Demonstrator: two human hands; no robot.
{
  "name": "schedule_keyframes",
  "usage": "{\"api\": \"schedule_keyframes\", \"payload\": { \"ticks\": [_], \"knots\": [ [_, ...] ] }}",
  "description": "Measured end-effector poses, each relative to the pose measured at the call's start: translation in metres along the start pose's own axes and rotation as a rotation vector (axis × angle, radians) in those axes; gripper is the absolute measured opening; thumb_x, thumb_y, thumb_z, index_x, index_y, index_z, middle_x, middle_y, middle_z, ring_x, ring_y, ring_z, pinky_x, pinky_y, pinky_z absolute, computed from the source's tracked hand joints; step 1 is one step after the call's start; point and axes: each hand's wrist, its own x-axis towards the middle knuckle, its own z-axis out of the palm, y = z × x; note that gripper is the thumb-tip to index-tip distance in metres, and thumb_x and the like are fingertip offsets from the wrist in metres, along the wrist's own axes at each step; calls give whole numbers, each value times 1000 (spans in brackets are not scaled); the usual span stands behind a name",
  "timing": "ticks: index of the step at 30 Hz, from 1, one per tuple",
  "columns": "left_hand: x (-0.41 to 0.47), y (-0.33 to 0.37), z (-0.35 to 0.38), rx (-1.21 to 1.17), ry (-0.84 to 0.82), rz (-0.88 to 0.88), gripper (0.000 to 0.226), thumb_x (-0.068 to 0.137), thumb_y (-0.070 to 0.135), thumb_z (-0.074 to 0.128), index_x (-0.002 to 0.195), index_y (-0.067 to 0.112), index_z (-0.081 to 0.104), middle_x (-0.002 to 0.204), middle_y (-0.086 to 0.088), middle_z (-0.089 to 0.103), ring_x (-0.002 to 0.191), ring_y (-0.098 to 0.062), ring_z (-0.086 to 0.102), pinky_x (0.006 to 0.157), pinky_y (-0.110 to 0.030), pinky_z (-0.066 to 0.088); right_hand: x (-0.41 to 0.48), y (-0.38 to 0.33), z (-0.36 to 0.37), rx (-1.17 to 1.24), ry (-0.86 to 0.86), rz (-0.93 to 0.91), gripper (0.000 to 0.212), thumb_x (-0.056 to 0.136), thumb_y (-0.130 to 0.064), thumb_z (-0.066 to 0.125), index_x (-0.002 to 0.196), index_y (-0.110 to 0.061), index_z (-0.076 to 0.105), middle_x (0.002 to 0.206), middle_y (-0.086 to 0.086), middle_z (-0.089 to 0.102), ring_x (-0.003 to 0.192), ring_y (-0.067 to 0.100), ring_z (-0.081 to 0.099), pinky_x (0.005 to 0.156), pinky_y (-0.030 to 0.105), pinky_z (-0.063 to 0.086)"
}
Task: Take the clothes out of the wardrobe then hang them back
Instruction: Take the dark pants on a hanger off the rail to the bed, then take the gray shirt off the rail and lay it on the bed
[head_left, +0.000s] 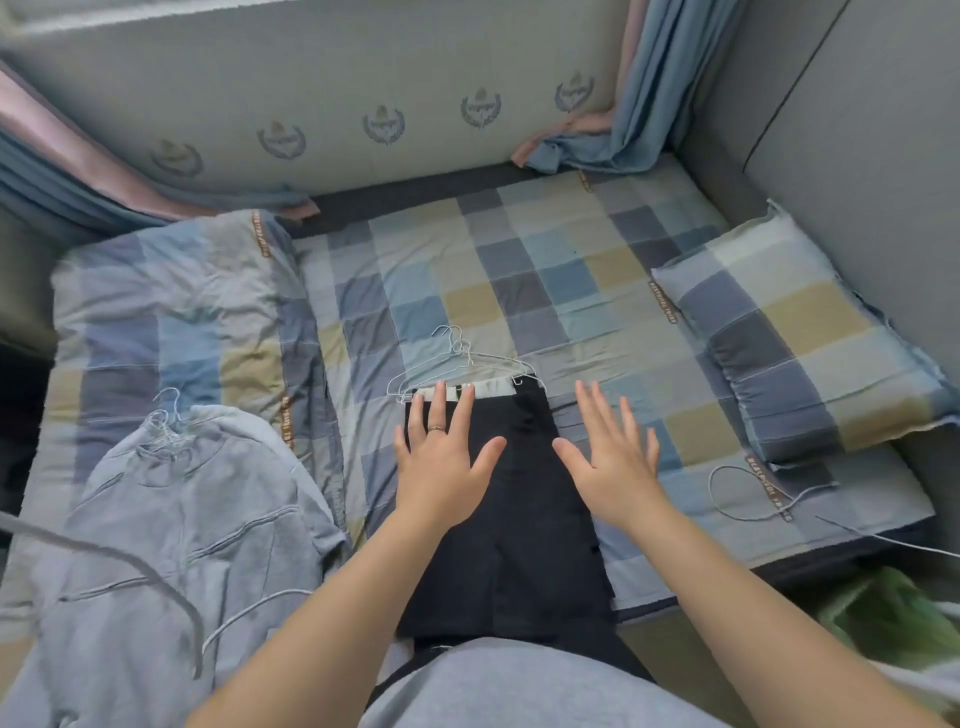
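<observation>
Clothes look out: left grip (441, 460) lies wide on the dark pants (524, 525) mid-frame, right grip (613, 467) wide beside them; next job is likely grabbing the hanger (464, 349).

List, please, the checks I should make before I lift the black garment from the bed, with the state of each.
1. Hands free: ok. The left hand lies flat on the black garment; the right hand is open and holds nothing.
2. Wire hangers at the garment's top edge: ok.
3. Only one hanger to lift: not ok, several hooks overlap.
4. Garment fastened to a hanger: cannot tell.
5. Grey hoodie clear of the garment: ok, it lies apart on the left.
</observation>
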Motion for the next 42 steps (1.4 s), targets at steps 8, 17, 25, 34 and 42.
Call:
{"api": "schedule_keyframes", "payload": {
  "ticks": [8,17,25,34,42],
  "knots": [
    [-2,8,2,84,-136,298,72,97,67,29,158,43,-3,167,7,-17,152,-20,-22,122,-50,-8,-70,-1,13,31,169,272,70,100,-56,31,151,-45,-16,162,-18,-17,149,17,-20,117,55,-11],
    [-45,87,48,128,-317,681,74,96,71,25,157,44,-5,167,7,-15,152,-22,-20,122,-52,-7,-189,45,19,38,340,641,70,99,-57,31,153,-42,-12,162,-15,-16,150,19,-17,119,56,-6],
    [-132,188,108,210,-453,1107,75,93,75,19,156,45,-9,166,7,-18,152,-23,-23,123,-53,-7,-324,89,16,116,577,992,69,99,-58,31,153,-43,-10,163,-16,-14,150,20,-17,118,56,-5],
    [-334,295,169,217,-586,1591,77,91,76,19,157,43,-2,167,8,-15,152,-21,-20,123,-51,-8,-534,124,29,154,870,1346,68,99,-56,32,152,-45,-9,163,-16,-13,149,17,-19,118,54,-11],
    [-551,368,217,182,-672,1957,76,93,75,18,157,42,-5,166,7,-20,151,-22,-24,123,-54,-8,-736,144,38,27,1013,1595,67,100,-55,30,153,-41,-9,163,-15,-13,149,18,-20,118,56,-8]
  ]
}}
